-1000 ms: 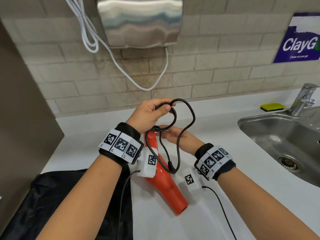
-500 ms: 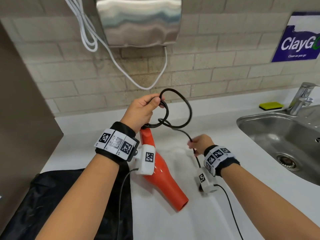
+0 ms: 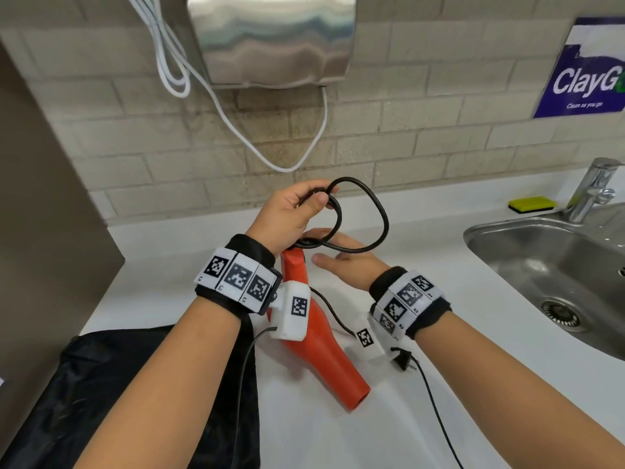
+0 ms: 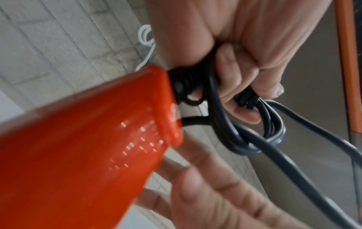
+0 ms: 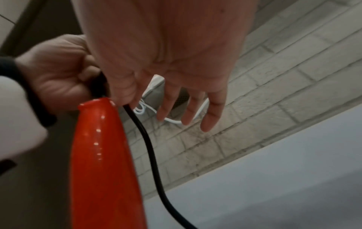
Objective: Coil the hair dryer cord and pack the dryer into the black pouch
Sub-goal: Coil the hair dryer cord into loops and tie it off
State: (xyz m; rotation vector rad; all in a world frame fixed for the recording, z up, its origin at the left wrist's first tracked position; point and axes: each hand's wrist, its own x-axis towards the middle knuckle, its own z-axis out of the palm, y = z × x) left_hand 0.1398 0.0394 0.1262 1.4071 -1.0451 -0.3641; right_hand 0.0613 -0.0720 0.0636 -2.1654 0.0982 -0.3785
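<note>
The red hair dryer [image 3: 318, 343] hangs handle up, nozzle down by the white counter [image 3: 439, 272]. My left hand [image 3: 294, 214] grips several loops of its black cord [image 3: 382, 211] just above the handle; in the left wrist view its fingers [image 4: 245, 46] curl round the bundled cord [image 4: 221, 117] beside the dryer [image 4: 78, 155]. My right hand [image 3: 345, 255] lies flat under the loop, fingers straight, and the cord crosses the back of it. The right wrist view shows those fingers [image 5: 195, 100] spread, the cord [image 5: 154, 158] trailing past the thumb. The plug [image 3: 404, 358] lies on the counter. The black pouch [image 3: 101, 401] sits at lower left.
A steel sink [image 3: 507, 252] with a tap [image 3: 592, 187] and a yellow sponge [image 3: 531, 204] is at the right. A wall hand dryer [image 3: 270, 38] with a white cable [image 3: 236, 123] hangs above. A brown partition [image 3: 40, 231] bounds the left side.
My right hand, which gripped the cord out to the right half a second ago, has come back under the left hand's loop with straight fingers. The plug end now lies by my right wrist.
</note>
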